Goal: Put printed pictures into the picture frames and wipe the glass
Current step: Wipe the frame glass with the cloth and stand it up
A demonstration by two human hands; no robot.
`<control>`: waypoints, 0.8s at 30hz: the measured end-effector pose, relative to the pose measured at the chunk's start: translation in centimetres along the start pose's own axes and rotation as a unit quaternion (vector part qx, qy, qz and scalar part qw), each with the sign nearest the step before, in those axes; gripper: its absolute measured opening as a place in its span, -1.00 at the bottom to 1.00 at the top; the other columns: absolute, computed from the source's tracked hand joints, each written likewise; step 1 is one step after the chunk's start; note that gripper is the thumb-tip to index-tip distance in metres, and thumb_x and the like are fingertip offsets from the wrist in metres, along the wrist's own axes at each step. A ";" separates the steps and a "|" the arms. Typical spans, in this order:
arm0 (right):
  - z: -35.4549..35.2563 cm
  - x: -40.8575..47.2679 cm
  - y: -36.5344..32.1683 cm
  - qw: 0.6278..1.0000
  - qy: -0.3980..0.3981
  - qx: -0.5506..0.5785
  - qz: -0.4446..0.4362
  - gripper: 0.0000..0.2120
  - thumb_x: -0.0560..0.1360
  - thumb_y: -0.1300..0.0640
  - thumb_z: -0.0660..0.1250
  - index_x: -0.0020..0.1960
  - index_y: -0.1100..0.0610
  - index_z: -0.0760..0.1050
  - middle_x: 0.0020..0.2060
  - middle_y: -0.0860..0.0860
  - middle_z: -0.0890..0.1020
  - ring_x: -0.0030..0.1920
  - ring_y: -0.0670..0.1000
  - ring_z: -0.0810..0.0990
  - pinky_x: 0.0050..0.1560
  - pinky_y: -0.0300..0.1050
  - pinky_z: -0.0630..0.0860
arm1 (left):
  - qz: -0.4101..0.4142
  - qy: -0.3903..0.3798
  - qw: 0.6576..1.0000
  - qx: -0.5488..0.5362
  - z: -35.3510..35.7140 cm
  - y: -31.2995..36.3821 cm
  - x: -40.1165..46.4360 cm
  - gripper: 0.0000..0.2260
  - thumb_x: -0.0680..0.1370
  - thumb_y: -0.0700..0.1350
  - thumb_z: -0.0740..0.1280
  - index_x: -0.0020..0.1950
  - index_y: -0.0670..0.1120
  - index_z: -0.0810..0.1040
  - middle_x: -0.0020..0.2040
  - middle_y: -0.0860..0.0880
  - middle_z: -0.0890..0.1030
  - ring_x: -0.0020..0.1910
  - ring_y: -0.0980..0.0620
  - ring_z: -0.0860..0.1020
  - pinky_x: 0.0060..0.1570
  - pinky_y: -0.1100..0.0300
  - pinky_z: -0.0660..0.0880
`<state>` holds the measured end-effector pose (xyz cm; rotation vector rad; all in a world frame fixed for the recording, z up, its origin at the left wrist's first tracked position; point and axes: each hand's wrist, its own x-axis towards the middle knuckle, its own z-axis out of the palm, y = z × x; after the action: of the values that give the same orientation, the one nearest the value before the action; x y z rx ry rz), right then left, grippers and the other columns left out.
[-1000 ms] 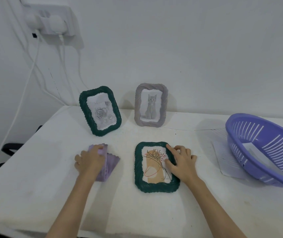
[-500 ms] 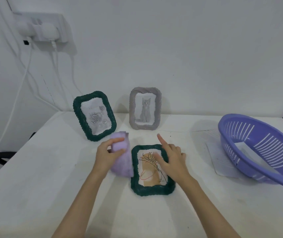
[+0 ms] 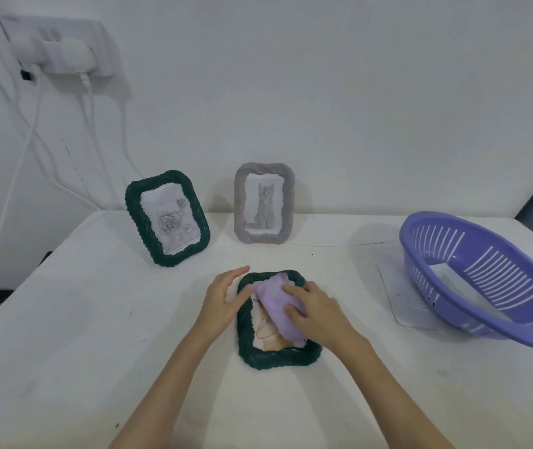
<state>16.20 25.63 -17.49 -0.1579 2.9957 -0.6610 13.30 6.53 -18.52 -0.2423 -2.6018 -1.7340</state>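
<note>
**A:** Since half a second earlier, your lilac cloth (image 3: 278,311) changed hands. Your left hand (image 3: 223,298) had been carrying it beside the flat frame; at this moment it lay on the glass under your right hand (image 3: 315,311).

**B:** And my right hand had been doing what?

**A:** It had rested on the picture with the forefinger pointing up. At this moment its fingers (image 3: 294,291) were curled over the cloth's right side, with the thumb pressed against the cloth's near edge, so you had it gripped.

**B:** Where was my left hand, then?

**A:** It sat at the left rim of the dark green frame (image 3: 276,356), holding nothing, fingers loosely straight and the forefinger stretched up and away from you. Whether it touched the rim I couldn't tell.

**B:** And the frame itself?

**A:** It lay flat on the white bench (image 3: 80,335), close in front of you. The cloth covered the upper right of its picture and spilled over the top rim; only the lower left of the print showed.

**B:** The others?

**A:** You had the green rose frame (image 3: 168,218) and the grey cat frame (image 3: 264,203) standing upright at the back by the wall, well apart from your hands. The purple basket (image 3: 485,280) sat far to your right, resting on a sheet of paper (image 3: 401,299).
</note>
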 end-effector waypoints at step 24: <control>4.2 4.2 -2.2 0.961 0.181 -0.190 -0.088 -0.66 0.42 -0.09 0.12 -0.01 -0.01 0.60 -0.15 -0.03 0.64 -0.25 0.08 0.52 -0.27 -0.06 0.38 | 0.025 -0.236 0.940 0.246 -0.9 -1.8 -1.0 0.19 0.19 0.17 0.56 0.50 0.00 -0.24 0.53 0.10 -0.20 0.42 0.30 -0.25 0.41 0.21 -0.34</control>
<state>12.65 21.40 -20.55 -0.3639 3.4657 -0.1193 14.03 4.91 -19.90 -0.7835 -3.2082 -1.0439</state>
